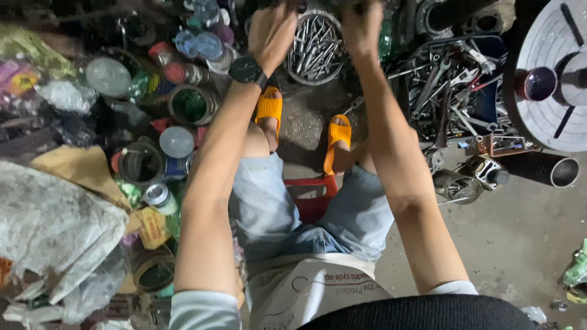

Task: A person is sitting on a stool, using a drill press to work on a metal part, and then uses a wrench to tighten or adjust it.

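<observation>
Reaching forward over a cluttered workshop floor, the seated person has both hands up at the top edge of the view. The left hand point(271, 29), with a black round wristwatch point(247, 70) on its wrist, sits just beside a round metal basin full of grey steel bolts and nails point(315, 52); the right hand point(362, 27) hovers over the basin's far rim. Both hands are cut off and blurred, so I cannot tell whether either grip is spread or pinching anything.

Judging by the look of it, that basin would be heavy and stiff, its contents loose, sharp and likely oily; the rim, taken on two opposite sides, seems the sound place to hold.

Orange rubber sandals point(269, 107) rest on the floor below, a heap of steel spanners point(449, 91) lies to the right, and open paint tins point(191, 105) crowd the left.
</observation>
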